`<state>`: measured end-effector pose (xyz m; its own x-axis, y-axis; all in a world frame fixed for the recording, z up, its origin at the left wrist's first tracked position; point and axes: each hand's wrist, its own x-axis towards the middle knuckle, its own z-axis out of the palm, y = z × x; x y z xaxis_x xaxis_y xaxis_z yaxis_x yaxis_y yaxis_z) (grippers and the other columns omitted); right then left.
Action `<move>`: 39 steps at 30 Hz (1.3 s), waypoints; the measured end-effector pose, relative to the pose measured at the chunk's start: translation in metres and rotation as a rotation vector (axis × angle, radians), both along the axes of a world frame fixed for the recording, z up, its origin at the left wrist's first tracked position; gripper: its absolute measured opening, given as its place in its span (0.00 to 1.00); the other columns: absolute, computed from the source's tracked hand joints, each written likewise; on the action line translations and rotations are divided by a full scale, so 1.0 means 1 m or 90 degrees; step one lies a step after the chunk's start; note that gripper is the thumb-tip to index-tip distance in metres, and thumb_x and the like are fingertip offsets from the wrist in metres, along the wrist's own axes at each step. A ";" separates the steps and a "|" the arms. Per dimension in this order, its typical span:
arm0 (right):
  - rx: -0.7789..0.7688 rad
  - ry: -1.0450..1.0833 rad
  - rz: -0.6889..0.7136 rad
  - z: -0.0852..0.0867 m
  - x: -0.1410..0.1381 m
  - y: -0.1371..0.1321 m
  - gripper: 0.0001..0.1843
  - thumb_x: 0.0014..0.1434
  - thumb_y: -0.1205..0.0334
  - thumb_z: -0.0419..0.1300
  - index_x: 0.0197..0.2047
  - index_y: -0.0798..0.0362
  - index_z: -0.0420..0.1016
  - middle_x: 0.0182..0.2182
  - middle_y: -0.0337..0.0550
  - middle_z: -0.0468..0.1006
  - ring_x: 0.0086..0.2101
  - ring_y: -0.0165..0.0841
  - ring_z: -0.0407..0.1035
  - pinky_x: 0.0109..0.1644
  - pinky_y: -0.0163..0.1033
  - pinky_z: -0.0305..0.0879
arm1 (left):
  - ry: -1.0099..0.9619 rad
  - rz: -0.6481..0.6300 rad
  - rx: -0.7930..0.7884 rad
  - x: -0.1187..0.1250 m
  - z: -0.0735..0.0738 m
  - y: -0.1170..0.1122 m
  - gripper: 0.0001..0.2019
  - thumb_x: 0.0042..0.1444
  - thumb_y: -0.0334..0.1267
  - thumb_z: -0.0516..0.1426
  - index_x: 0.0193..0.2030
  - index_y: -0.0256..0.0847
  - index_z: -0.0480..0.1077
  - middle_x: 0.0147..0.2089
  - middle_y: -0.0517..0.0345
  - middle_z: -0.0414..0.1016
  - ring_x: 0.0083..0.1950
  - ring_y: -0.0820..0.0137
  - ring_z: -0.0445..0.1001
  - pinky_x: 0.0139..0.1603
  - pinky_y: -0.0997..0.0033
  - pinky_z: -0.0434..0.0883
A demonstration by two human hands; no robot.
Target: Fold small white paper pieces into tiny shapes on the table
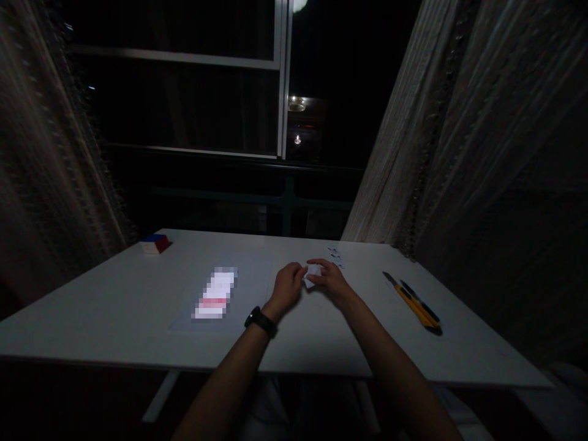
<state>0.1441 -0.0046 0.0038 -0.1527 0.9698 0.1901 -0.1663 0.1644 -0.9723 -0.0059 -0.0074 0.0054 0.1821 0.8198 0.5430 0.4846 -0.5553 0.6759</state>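
Observation:
Both of my hands meet over the middle of a white table (114,312). My left hand (287,285), with a dark watch on its wrist, is curled and pinches one side of a small white piece of paper (313,271). My right hand (329,280) grips the other side of the same paper with its fingers bent. The paper is held just above the tabletop. A few small paper scraps (335,253) lie just beyond my right hand.
A yellow and black utility knife (410,300) and a dark pen (420,301) lie to the right. A flat sheet with a blurred label (215,293) lies to the left. A red, white and blue block (155,243) sits at the far left corner. Curtains flank a dark window.

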 end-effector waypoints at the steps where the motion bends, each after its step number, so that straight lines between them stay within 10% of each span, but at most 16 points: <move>1: 0.004 0.001 0.002 0.000 0.001 -0.001 0.30 0.32 0.61 0.71 0.42 0.54 0.71 0.24 0.37 0.76 0.25 0.30 0.70 0.29 0.36 0.66 | 0.005 -0.002 -0.004 0.000 0.000 0.000 0.14 0.58 0.43 0.47 0.25 0.39 0.64 0.25 0.59 0.66 0.29 0.72 0.64 0.31 0.72 0.58; 21: 0.040 -0.087 -0.018 -0.004 0.003 0.002 0.31 0.31 0.65 0.70 0.44 0.53 0.71 0.13 0.26 0.63 0.15 0.23 0.58 0.19 0.30 0.56 | 0.034 -0.098 -0.006 0.003 -0.002 0.001 0.13 0.58 0.40 0.46 0.25 0.40 0.62 0.28 0.58 0.65 0.32 0.71 0.63 0.33 0.72 0.59; 39: 0.040 -0.088 0.000 -0.008 0.004 0.006 0.30 0.27 0.68 0.71 0.39 0.56 0.73 0.19 0.32 0.71 0.19 0.27 0.66 0.22 0.33 0.62 | 0.078 -0.113 -0.014 0.000 -0.005 -0.001 0.12 0.59 0.39 0.46 0.32 0.40 0.68 0.33 0.56 0.70 0.34 0.70 0.66 0.35 0.72 0.60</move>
<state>0.1483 0.0017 -0.0044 -0.1816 0.9565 0.2283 -0.0314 0.2264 -0.9735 -0.0063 -0.0080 0.0000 0.3882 0.7802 0.4905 0.4599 -0.6252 0.6305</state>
